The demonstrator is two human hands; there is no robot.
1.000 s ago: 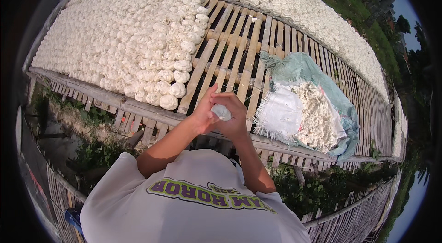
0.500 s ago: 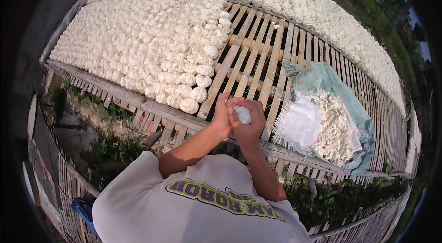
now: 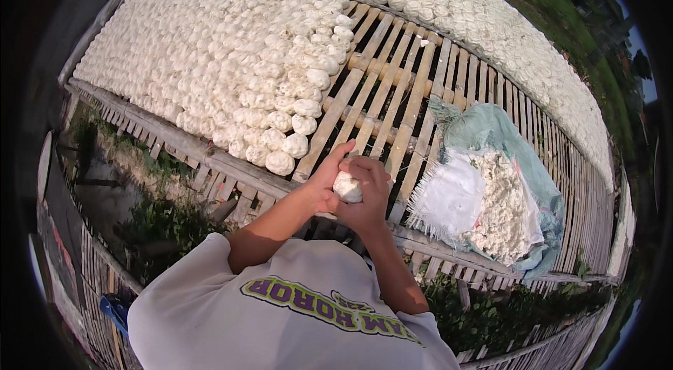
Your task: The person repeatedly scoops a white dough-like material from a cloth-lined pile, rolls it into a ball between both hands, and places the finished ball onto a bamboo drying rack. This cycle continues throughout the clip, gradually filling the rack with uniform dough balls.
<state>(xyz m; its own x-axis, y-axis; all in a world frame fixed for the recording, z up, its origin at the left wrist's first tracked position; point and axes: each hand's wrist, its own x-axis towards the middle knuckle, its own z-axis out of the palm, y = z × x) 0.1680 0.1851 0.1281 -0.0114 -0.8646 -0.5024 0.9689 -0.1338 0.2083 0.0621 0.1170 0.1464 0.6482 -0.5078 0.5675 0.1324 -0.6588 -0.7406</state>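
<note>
A round white lump of moist, doughy mash (image 3: pixel 348 188) sits between my palms in front of my chest. My left hand (image 3: pixel 324 179) cups it from the left, its thumb and fingers curled about it. From the right and above, my right hand (image 3: pixel 370 196) presses on the lump with bent fingers. Both hands are closed on it, over the near edge of the bamboo rack. Rows of similar white lumps (image 3: pixel 279 162) end just left of my hands. To the right, loose crumbly white mash (image 3: pixel 501 209) is heaped on an opened woven sack (image 3: pixel 449 193).
Bare bamboo slats (image 3: pixel 378 93) with gaps between them lie beyond my hands. A pole (image 3: pixel 245 172) edges the rack's near side. Green netting-like sacking (image 3: pixel 484 125) surrounds the mash. Another rack of white lumps (image 3: pixel 491 33) curves along the far side. Plants (image 3: pixel 161 230) grow below.
My hands have turned the lump and come slightly nearer to me and left, so more of its white surface shows. The view has shifted a little.
</note>
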